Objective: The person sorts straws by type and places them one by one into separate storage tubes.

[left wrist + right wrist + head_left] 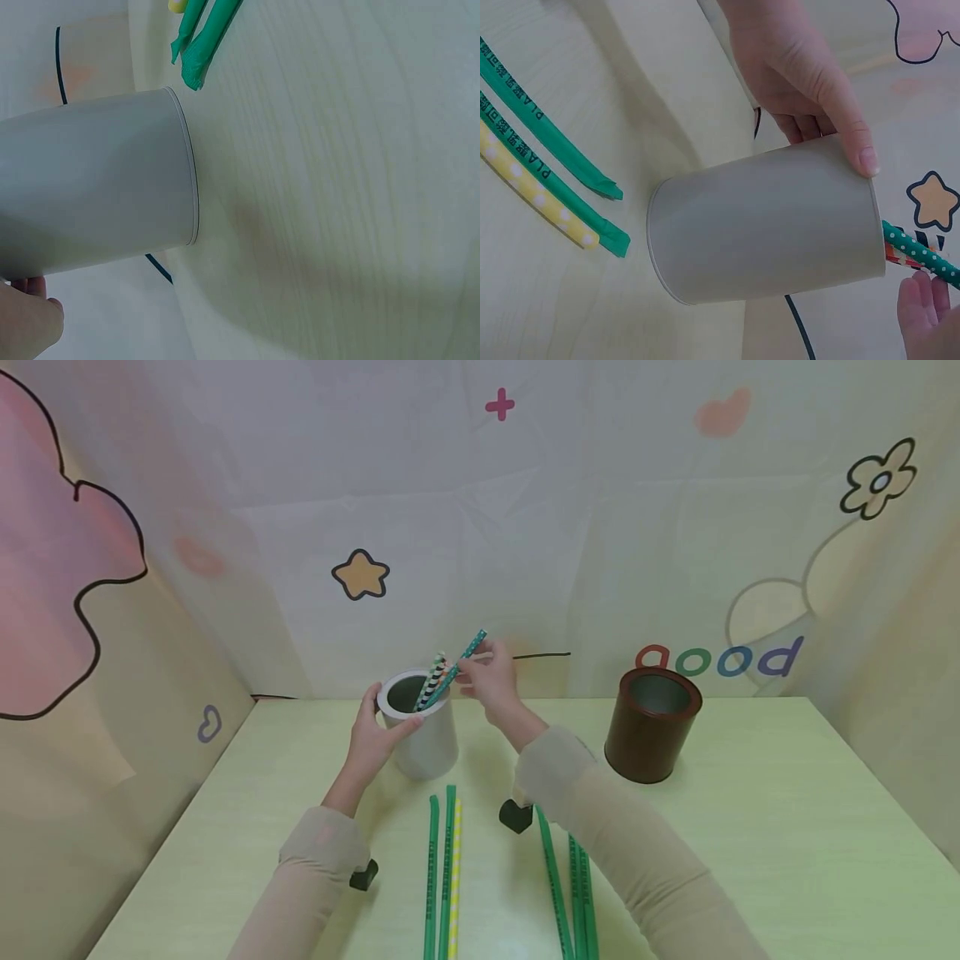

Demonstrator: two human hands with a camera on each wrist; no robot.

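Note:
My left hand point(372, 739) grips a white cylindrical holder point(427, 747) at its rim, with the thumb on the near side. The holder stands on the table; its smooth wall fills much of the right wrist view. Patterned paper straws lean out of its mouth: a black-and-white striped straw point(432, 677), a teal straw with white dots point(476, 644), and a partly hidden orange-red one point(901, 256). Above the holder's right side, my right hand point(491, 681) pinches the teal straw near its upper part. The straws' lower ends are hidden inside.
A brown cylindrical holder point(647, 739) stands to the right. In front of the white holder lie green wrapped straws point(432, 877) and a yellow white-dotted straw point(541, 196). More green wrapped straws point(553, 885) lie partly under the right forearm. A patterned cloth backdrop point(450, 510) rises behind the table.

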